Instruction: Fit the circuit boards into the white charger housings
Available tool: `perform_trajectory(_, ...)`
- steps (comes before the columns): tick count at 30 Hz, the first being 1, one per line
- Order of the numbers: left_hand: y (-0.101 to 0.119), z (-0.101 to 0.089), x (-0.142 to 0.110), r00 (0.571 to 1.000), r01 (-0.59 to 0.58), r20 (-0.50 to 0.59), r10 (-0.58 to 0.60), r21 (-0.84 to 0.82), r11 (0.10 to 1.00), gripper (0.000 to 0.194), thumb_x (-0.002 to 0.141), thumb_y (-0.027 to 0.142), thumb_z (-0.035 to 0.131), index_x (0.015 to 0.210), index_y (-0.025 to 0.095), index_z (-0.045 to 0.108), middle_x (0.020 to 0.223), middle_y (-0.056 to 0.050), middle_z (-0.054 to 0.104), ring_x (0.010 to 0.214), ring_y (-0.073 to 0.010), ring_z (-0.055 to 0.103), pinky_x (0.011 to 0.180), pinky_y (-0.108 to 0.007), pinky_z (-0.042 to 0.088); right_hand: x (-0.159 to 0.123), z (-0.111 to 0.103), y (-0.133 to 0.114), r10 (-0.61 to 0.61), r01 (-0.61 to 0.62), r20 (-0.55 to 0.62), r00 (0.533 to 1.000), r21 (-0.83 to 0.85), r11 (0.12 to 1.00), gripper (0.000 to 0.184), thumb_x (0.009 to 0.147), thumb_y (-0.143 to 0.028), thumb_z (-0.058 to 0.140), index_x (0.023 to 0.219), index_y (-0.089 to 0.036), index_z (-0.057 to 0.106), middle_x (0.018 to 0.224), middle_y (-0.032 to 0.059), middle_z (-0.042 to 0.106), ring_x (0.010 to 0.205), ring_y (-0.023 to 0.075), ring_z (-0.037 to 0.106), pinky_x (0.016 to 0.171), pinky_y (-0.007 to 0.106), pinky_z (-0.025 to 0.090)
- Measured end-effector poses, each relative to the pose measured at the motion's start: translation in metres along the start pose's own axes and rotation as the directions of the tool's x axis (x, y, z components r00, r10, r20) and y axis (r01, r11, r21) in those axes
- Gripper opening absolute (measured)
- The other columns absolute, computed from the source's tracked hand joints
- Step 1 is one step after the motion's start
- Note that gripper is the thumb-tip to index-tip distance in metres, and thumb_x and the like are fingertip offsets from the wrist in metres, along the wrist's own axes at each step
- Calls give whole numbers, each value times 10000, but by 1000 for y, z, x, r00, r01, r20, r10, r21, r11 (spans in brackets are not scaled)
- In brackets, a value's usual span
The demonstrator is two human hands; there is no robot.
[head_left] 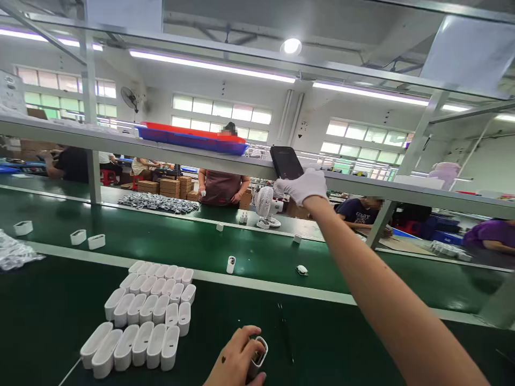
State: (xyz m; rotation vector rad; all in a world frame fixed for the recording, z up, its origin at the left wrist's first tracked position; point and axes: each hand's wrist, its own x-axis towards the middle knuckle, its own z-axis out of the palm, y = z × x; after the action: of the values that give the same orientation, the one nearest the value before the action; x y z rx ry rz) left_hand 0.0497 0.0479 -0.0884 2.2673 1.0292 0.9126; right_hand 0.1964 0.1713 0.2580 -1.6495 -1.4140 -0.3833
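Observation:
At the bottom middle, my bare left hand (pixel 235 356) grips a small white oval plastic casing (pixel 263 351), with the fingers around its open top. My right hand (pixel 303 186), in a white glove, is stretched up to the shelf with its fingers at the lower edge of a black smartphone (pixel 286 162). The phone stands tilted at the shelf edge. Dark tweezers (pixel 286 335) lie on the green bench right of my left hand. Rows of white oval casings (pixel 142 343), open side up, stand on the bench to the left.
Along the green conveyor belt (pixel 161 238) lie scattered white casings (pixel 96 242). A metal shelf (pixel 201 158) crosses above it, bearing red and blue trays (pixel 193 138). Beyond stand a small white fan (pixel 264 203), a heap of small parts (pixel 159 203) and a co-worker (pixel 223 187). A plastic bag (pixel 16 251) lies left.

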Motion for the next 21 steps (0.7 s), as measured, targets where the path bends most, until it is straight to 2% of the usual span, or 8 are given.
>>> perform_trajectory(4,10,-3,-2,999,27,-35,-26,26,999,389,667,76,687,1013,227,590,1299,-94,558,1094,-248,609,898,-356,536,-19,29,8,10,-8,-100,995,20,1000,767,662,-440,672,1319,-151,398,1063,145,501,920,295,554,785,403,467)
perform_trajectory(9,19,-7,-4,998,26,-62,-22,66,998,354,675,89,659,998,217,594,1270,-92,580,1077,-243,614,896,-338,532,-24,49,13,12,-1,-152,988,75,997,895,626,-491,694,1355,-138,312,1065,128,487,932,284,542,805,377,456)
perform_trajectory(16,21,-12,-4,999,17,-38,-14,70,997,370,693,71,644,1022,234,596,1289,-80,576,1101,-242,609,890,-321,538,-23,62,14,37,-17,-184,982,108,994,646,627,-526,679,1096,-151,439,1079,139,489,992,288,519,843,380,444)
perform_trajectory(21,20,-10,-4,999,22,-44,-20,48,999,350,685,86,655,1002,224,603,1283,-89,576,1092,-246,610,896,-330,533,-24,63,11,62,-41,-176,982,123,992,599,643,-512,666,1080,-175,434,1090,129,484,993,280,523,847,381,449)
